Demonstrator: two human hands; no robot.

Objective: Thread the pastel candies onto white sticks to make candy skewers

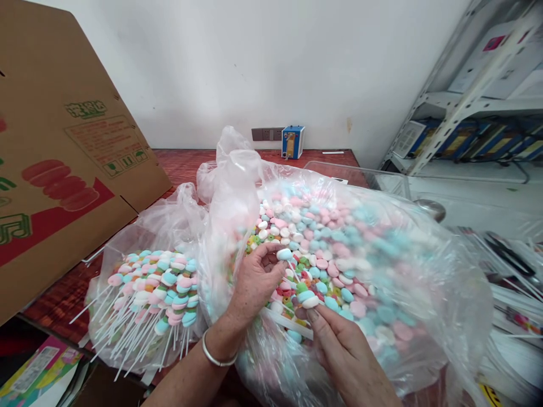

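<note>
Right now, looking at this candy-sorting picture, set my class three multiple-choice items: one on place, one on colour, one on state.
1. Where does the bag of finished lollipops lie?
A. left of the big candy bag
B. on the shelf
C. inside the cardboard box

2. What colour is the candy in the left hand?
A. black
B. light blue
C. orange

3. The right hand is:
A. flat and idle
B. pinching a white candy
C. out of view

Answers: 1 A, its sticks fan out at the left; 2 B, held at the fingers; 3 B, fingers close on it.
</note>
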